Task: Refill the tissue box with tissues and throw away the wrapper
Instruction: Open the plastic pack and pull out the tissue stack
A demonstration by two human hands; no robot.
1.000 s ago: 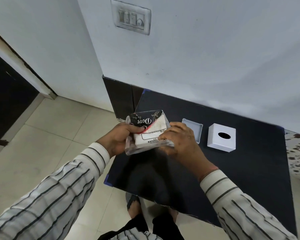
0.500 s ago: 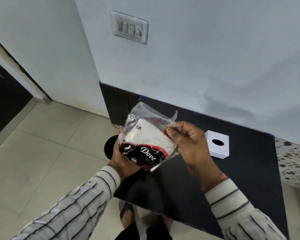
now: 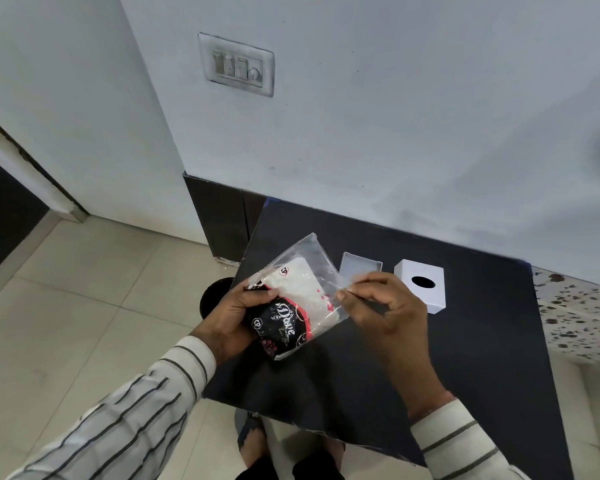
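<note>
The tissue pack (image 3: 293,299) is held above the black table (image 3: 465,358), gripped at its printed end by the left hand (image 3: 238,317), while the clear wrapper edge is pinched narrowly by the right hand (image 3: 385,306). The wrapper's small print cannot be read (only a brand word shows). Compared with half a second ago, the pack is held lower, and the box base (image 3: 360,266), then hidden, is seen beside the white tissue box (image 3: 421,285).
</note>
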